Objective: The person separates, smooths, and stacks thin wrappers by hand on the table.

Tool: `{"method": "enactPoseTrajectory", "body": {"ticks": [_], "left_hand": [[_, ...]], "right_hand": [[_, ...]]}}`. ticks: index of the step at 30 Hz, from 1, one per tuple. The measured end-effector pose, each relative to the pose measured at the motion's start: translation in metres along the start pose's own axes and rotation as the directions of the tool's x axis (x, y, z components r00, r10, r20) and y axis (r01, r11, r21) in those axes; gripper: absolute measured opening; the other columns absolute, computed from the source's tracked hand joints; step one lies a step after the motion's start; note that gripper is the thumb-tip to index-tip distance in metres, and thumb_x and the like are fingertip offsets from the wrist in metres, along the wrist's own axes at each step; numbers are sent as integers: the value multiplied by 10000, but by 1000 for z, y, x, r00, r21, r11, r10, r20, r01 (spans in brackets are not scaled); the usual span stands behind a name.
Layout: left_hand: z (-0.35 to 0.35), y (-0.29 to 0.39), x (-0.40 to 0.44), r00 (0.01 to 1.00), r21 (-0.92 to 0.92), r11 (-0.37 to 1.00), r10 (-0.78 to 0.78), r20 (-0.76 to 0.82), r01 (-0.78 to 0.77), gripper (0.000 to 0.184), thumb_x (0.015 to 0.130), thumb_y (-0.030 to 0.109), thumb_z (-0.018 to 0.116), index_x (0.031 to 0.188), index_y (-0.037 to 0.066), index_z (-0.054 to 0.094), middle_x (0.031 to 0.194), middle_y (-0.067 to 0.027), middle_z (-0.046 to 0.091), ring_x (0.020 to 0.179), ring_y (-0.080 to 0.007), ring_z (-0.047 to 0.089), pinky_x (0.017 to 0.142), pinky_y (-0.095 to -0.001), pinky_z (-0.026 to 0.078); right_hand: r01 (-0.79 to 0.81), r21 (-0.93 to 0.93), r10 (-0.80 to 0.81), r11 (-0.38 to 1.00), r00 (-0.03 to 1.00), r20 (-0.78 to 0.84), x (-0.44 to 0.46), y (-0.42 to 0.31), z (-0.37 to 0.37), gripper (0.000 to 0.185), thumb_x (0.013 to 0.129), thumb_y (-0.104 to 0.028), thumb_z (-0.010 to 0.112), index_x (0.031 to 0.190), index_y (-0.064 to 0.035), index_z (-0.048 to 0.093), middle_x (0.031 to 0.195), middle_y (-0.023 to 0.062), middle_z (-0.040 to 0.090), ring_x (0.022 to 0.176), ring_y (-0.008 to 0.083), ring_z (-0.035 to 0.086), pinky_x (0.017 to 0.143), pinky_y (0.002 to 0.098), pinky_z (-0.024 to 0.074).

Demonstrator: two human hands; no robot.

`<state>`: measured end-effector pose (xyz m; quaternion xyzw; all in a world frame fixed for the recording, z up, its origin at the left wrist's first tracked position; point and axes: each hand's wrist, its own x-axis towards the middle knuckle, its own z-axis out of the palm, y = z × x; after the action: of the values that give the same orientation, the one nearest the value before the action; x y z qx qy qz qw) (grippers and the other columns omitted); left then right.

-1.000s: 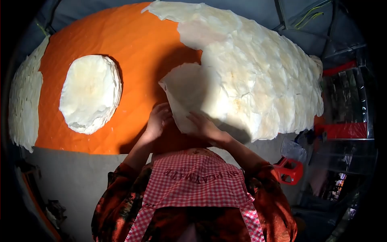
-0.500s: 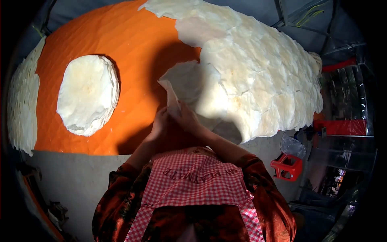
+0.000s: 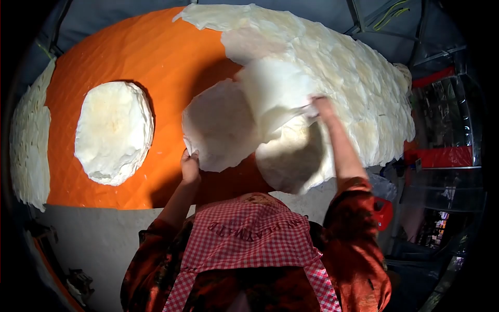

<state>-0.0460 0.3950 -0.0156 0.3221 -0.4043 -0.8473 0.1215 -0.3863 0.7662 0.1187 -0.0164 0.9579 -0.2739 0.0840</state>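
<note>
I find the left hand [image 3: 191, 165] and right hand [image 3: 321, 108] bare. Up the forearm from each hand: a loose sleeve [image 3: 356, 229], dark with red-orange patterning. Rearward, between both hands: red-and-white gingham apron [image 3: 244, 252], dark lettering [image 3: 253, 229], matching straps [image 3: 325, 286].

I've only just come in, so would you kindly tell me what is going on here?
Someone in a checked apron is at an orange covering. Their left hand pinches a pale round sheet by its lower-left edge; the right hand, blurred, seems to grip a second sheet, partly lifted. A stack of similar sheets sits to the left, and overlapping sheets cover the right side.
</note>
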Motion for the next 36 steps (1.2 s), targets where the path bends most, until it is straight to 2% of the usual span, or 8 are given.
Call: {"method": "enactPoseTrajectory", "body": {"ticks": [4,6,9,13,19,25,31,36], "left_hand": [[11,-10,-6,1000,5,1000,24,-20,-24,204,923,1,475,1101,19,571,996,-40,632,876,-134,590,807,-293,473],[16,-12,-10,998,-3,998,64,-13,-64,220,921,-4,472,1121,18,559,1017,-47,628,885,-134,590,814,-293,474],[14,-13,-14,997,87,993,78,-26,-75,267,906,-6,459,1162,17,531,1060,-60,614,921,-143,588,845,-303,474],[32,-3,-29,992,26,994,102,69,-104,360,879,1,448,1238,-3,470,1133,-83,576,1012,-179,565,903,-324,460],[61,1,-47,974,198,957,190,123,-212,449,903,97,504,1315,-21,370,1233,-141,517,1117,-231,513,945,-349,438],[66,-4,-66,986,427,892,96,140,-147,426,975,238,491,1313,17,356,1245,-141,492,1141,-208,491,943,-343,426],[73,-45,-61,966,-297,953,20,256,59,385,1050,266,268,1386,86,324,1299,-62,450,1228,-171,421,994,-304,393],[60,-71,-55,917,-210,975,21,397,68,404,1024,236,353,1408,120,300,1305,-59,439,1232,-188,431,996,-319,406]], "right_hand": [[193,-231,-254,954,927,-275,18,-38,-127,309,875,-268,629,783,27,627,702,115,664,636,171,609,615,327,479],[322,183,-287,929,938,-194,29,-63,-164,276,910,-235,598,799,14,638,722,95,677,660,154,611,616,333,482],[418,141,-405,898,908,-109,1,-130,-178,194,894,-173,606,814,2,634,681,63,639,637,139,572,637,313,473],[444,-147,-431,884,896,108,-66,-180,-96,210,744,45,556,924,-3,651,746,56,635,714,106,565,640,284,461],[688,-294,-508,664,703,497,-180,-147,179,206,866,-159,484,965,-29,610,977,222,653,957,392,621,831,498,491],[770,-161,-676,617,624,392,-224,-216,147,193,812,-184,551,892,-25,628,872,199,653,866,392,637,791,485,497],[596,-133,-457,792,723,518,-226,-227,176,244,839,-235,563,814,-12,659,782,195,662,792,392,651,764,468,501],[606,-178,-425,775,709,562,-230,-229,156,317,861,-284,554,818,6,675,854,215,677,813,367,663,774,448,510]]}}
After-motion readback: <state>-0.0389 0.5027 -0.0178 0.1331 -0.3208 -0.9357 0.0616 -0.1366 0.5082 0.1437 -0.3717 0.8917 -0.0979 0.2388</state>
